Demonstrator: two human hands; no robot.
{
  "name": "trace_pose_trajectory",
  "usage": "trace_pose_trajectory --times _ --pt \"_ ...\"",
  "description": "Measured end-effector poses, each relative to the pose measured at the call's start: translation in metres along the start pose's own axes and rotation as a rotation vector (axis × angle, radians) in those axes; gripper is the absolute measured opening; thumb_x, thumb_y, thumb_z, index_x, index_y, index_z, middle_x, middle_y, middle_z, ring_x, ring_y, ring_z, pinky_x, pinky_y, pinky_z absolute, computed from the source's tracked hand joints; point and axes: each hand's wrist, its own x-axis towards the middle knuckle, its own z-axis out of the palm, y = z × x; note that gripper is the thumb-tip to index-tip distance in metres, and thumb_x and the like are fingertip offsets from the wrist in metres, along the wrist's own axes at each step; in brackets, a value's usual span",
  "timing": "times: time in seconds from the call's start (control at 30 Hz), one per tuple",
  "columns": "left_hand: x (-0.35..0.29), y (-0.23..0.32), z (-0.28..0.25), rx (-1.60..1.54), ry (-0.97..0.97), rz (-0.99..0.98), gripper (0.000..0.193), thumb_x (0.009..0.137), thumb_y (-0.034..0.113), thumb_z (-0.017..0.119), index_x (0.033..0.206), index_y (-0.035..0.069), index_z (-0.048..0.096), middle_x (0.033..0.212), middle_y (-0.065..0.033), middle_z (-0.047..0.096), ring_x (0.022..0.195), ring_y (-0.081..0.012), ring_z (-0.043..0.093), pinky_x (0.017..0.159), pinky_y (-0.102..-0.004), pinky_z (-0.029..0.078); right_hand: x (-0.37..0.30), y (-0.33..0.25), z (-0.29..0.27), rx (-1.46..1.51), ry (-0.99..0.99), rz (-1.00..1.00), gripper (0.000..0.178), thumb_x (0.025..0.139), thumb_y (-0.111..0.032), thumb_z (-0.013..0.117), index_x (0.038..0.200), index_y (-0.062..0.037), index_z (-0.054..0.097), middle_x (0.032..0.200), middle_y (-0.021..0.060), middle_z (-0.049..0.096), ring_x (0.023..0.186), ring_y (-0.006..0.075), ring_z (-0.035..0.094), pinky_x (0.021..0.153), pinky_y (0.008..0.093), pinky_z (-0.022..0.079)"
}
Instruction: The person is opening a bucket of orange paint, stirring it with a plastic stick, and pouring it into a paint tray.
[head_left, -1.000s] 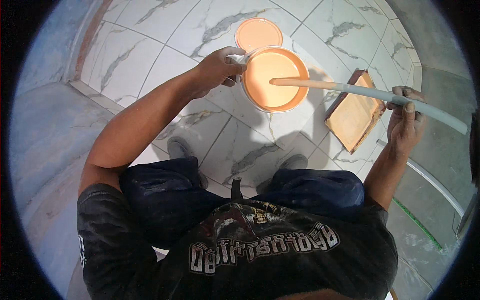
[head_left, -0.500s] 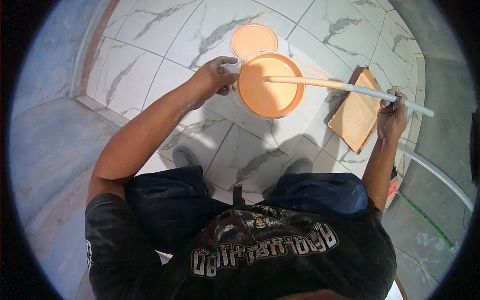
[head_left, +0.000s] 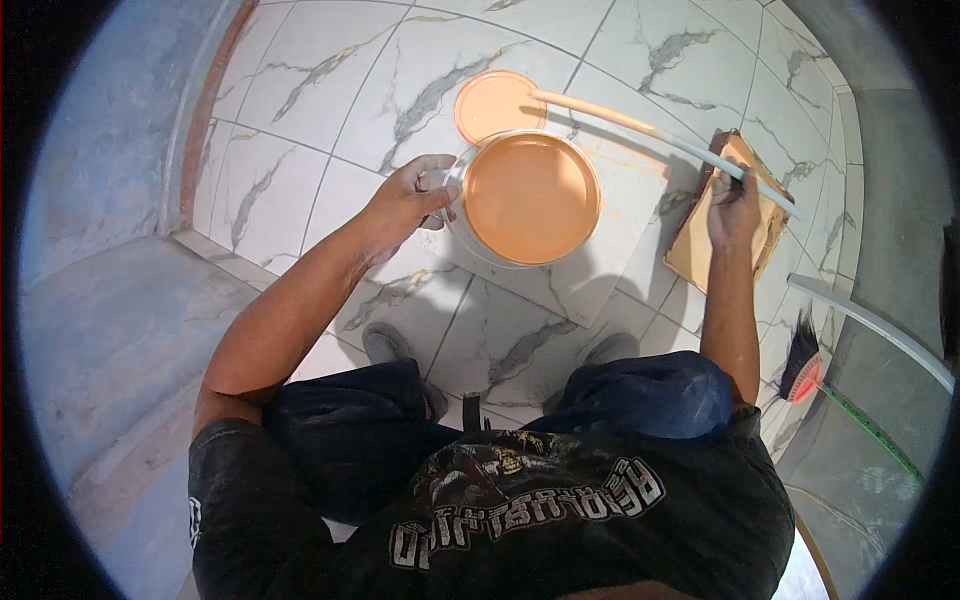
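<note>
My left hand (head_left: 408,205) is closed on the left edge of a paint bucket (head_left: 458,232), thumb and fingers curled at its rim. Smooth orange paint (head_left: 530,200) fills much of the bucket. In my closed right hand (head_left: 733,215) is a long pale pipe (head_left: 650,130), gripped near its clean greyish end. Orange paint coats the pipe's far end, which is over the orange-covered round lid (head_left: 492,108) just beyond the bucket; whether it touches the lid I cannot tell. Beneath my right hand lies a paint-stained rectangular tray (head_left: 690,250).
A pale board (head_left: 630,215) with orange smears lies under the bucket on marbled tiles (head_left: 290,130). To the right are a broom (head_left: 800,375) with black bristles and green handle, and a long white strip (head_left: 870,322). Bluish walls (head_left: 100,170) rise at the left.
The pipe's coated end has come out of the paint in the bucket and moved up and left to the lid. My right hand has shifted left, over the tray. My left hand stays at the rim.
</note>
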Motion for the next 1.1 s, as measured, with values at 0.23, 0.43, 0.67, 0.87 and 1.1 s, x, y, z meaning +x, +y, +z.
trace_pose_trajectory --times 0.23,0.43,0.67,0.87,1.1 --pt "0.004 -0.004 -0.003 -0.027 -0.003 -0.006 0.054 0.091 0.017 0.064 0.138 0.005 0.041 0.095 -0.0070 0.060 0.081 -0.0144 0.059 0.071 -0.0290 0.048 0.015 0.079 -0.008 -0.054 -0.054 0.148 0.019 0.098 -0.019 0.053 0.106 -0.0017 0.055 0.104 0.0154 0.063 0.080 0.0186 0.064 0.068 0.0266 0.055" --pt "0.002 -0.001 -0.004 -0.039 -0.020 -0.006 0.055 0.091 0.017 0.063 0.139 0.005 0.040 0.097 -0.0069 0.058 0.083 -0.0146 0.058 0.072 -0.0292 0.048 0.008 0.113 -0.008 -0.068 0.024 0.175 0.012 0.097 -0.015 0.052 0.102 -0.0042 0.055 0.109 0.0179 0.064 0.085 0.0211 0.066 0.073 0.0287 0.059" --pt "0.003 0.000 -0.004 -0.015 -0.013 -0.040 0.055 0.092 0.017 0.062 0.141 0.006 0.039 0.097 -0.0063 0.057 0.083 -0.0140 0.058 0.074 -0.0302 0.047 -0.019 0.114 0.001 0.009 0.037 0.274 0.021 0.098 -0.021 0.051 0.107 -0.0021 0.051 0.115 0.0180 0.059 0.106 0.0297 0.060 0.093 0.0402 0.052" --pt "0.003 0.003 -0.004 -0.032 -0.015 -0.066 0.056 0.092 0.017 0.063 0.141 0.006 0.038 0.096 -0.0046 0.056 0.083 -0.0137 0.058 0.075 -0.0296 0.046 -0.052 0.128 -0.014 0.148 0.051 0.414 0.035 0.099 -0.036 0.045 0.112 -0.0037 0.049 0.117 0.0196 0.058 0.102 0.0345 0.060 0.095 0.0458 0.049" --pt "0.003 0.006 -0.002 -0.078 -0.039 -0.063 0.055 0.091 0.013 0.062 0.140 0.006 0.037 0.094 -0.0040 0.056 0.084 -0.0135 0.058 0.074 -0.0283 0.045 -0.070 0.144 -0.043 -0.046 0.073 0.571 0.048 0.099 -0.044 0.043 0.130 -0.0072 0.041 0.118 0.0227 0.056 0.088 0.0311 0.063 0.072 0.0344 0.056"
